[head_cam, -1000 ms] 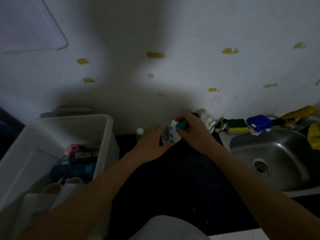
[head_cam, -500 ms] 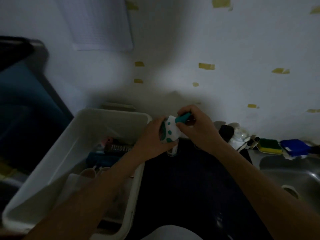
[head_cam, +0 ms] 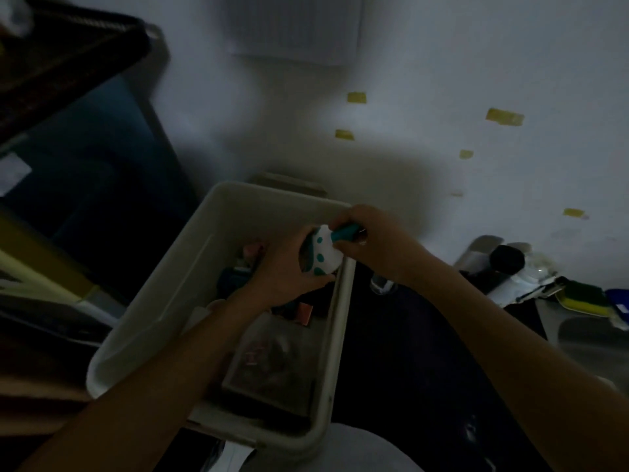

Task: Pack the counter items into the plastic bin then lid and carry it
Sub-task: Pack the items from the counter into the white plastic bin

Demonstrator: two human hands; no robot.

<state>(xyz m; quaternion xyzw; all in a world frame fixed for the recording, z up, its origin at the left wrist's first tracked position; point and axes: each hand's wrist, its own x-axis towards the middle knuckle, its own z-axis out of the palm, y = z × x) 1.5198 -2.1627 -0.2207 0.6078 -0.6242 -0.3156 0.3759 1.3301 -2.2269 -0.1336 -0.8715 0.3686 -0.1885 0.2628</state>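
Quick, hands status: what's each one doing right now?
Left hand: grips the body of the white-and-teal item.
Right hand: pinches that item's teal handle.

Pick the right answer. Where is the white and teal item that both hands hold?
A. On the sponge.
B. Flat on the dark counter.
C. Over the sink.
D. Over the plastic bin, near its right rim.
D: the left hand and right hand grip the white and teal item above the open bin, just inside its right rim, well away from the sink.
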